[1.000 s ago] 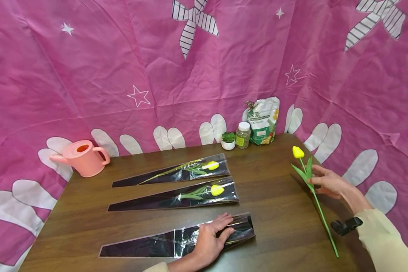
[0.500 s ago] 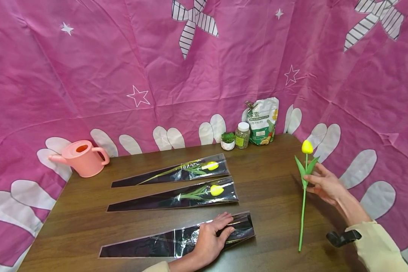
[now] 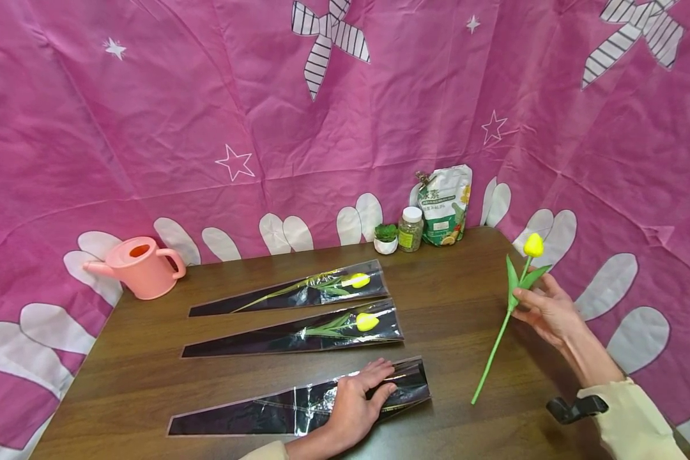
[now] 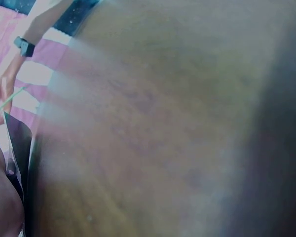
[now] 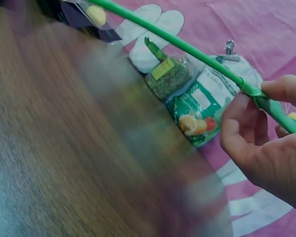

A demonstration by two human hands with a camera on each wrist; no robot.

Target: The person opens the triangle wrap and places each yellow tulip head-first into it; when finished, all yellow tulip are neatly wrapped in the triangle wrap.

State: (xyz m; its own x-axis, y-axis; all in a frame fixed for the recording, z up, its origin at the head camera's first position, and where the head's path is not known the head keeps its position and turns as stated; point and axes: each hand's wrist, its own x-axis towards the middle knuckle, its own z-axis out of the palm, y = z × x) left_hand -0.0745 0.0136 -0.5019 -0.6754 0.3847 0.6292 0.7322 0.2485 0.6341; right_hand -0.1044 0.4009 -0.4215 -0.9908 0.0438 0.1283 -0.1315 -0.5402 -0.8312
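At the right of the head view my right hand [image 3: 552, 311] pinches a yellow tulip [image 3: 533, 245] by its green stem, just where the leaves join. Its bloom points up and its stem slants down to the left, above the table. The right wrist view shows thumb and fingers around the stem [image 5: 182, 44]. My left hand [image 3: 356, 402] rests with extended fingers on the nearest black-and-clear flower sleeve [image 3: 236, 416], near its wide end. Farther back lie two more sleeves [image 3: 236, 343], [image 3: 218, 308], each with a yellow tulip inside.
A pink watering can [image 3: 146, 271] stands at the table's back left. Along the back sit a small potted plant [image 3: 386, 239], a white-capped jar [image 3: 411, 231] and a green-and-white pouch [image 3: 445, 207]. Pink cloth [image 3: 178, 115] hangs behind the wooden table [image 3: 437, 358].
The tulip in my right hand has turned, its stem end swinging from lower right to lower left and its bloom shifting right. My left hand has stayed on the sleeve.
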